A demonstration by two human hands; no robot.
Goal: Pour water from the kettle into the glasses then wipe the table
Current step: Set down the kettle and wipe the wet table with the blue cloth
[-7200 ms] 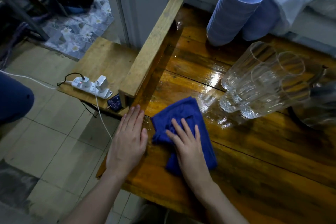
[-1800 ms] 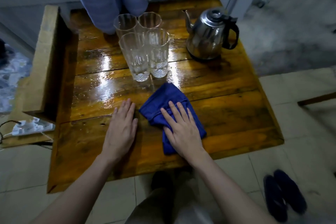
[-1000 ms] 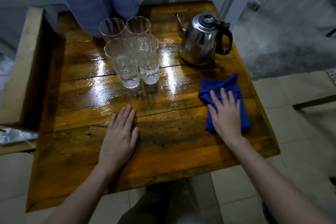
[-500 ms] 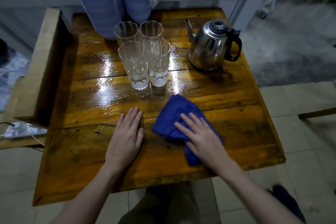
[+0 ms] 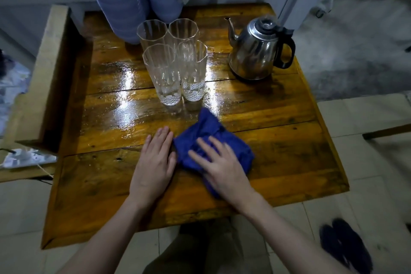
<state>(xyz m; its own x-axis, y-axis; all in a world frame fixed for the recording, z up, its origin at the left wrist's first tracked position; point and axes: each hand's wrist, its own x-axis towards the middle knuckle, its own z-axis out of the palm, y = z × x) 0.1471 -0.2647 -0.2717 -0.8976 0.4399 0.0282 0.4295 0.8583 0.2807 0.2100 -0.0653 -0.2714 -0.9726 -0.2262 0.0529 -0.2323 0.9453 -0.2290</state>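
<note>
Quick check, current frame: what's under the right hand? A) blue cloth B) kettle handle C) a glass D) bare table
A: the right hand lies flat, fingers spread, on the blue cloth on the table; the kettle and glasses stand untouched farther back.

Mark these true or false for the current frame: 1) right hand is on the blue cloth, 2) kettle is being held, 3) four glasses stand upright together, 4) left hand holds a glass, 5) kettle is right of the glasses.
1) The right hand lies on the blue cloth. True.
2) The kettle is being held. False: it stands alone on the table, with no hand on it.
3) Four glasses stand upright in a tight group. True.
4) The left hand holds a glass. False: it lies flat on the table beside the cloth.
5) The kettle is right of the glasses. True.
</note>
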